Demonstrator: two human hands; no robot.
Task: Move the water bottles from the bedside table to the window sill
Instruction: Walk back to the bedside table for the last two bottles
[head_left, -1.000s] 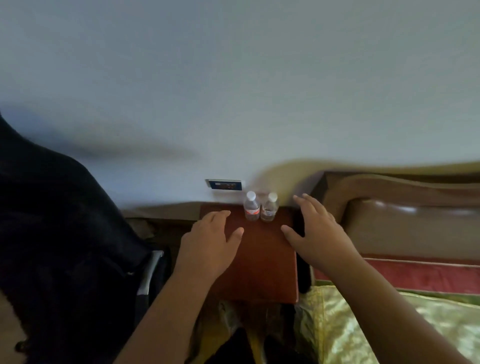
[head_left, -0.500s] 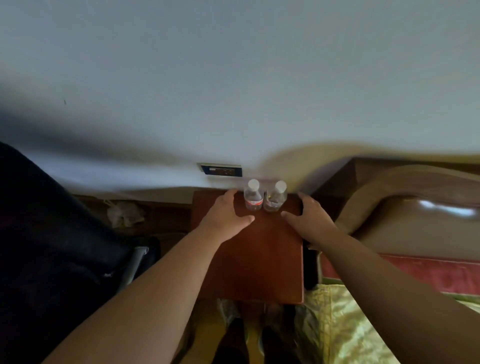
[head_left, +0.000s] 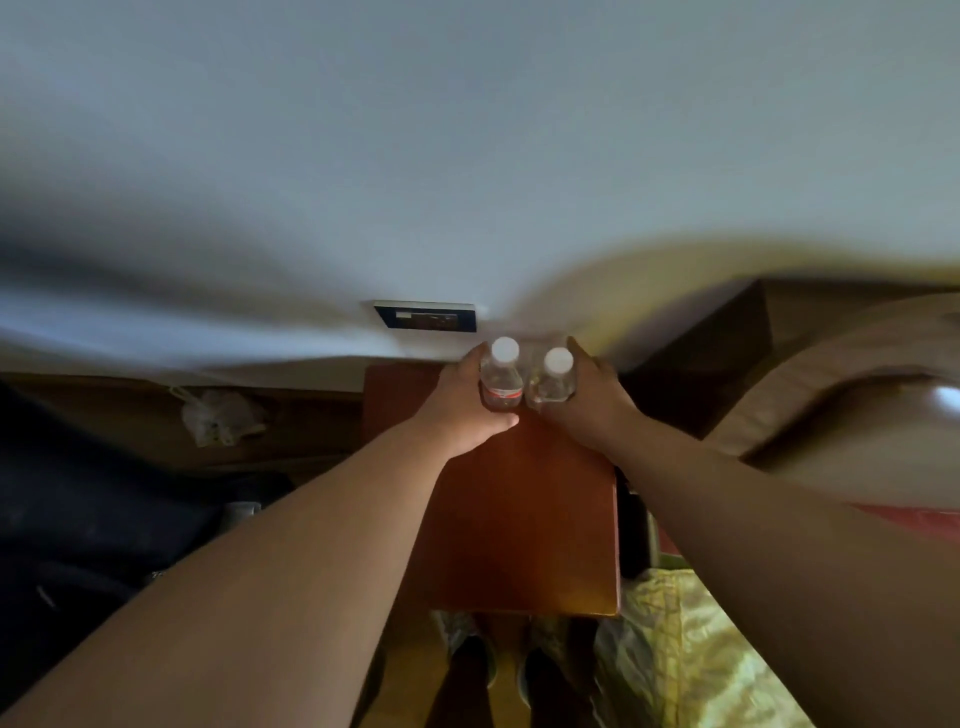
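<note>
Both hands are wrapped round the 2 water bottles at the back of the bedside table (head_left: 519, 519), left hand (head_left: 457, 410) on the red-label bottle (head_left: 501, 379), right hand (head_left: 592, 400) on the other bottle (head_left: 553, 382), and since they stand just beside each other, a crooked lift could probably knock one over.

Wall (head_left: 467, 156) stood right behind both bottles, switch plate (head_left: 426, 315) just above them: no room to reach round back. Bottles touched each other, no gap between for fingers. Table (head_left: 519, 519) top in front lay bare, open to my arms. Headboard (head_left: 727, 343) crowded right side; left side open above low ledge with crumpled bag (head_left: 221, 423).
</note>
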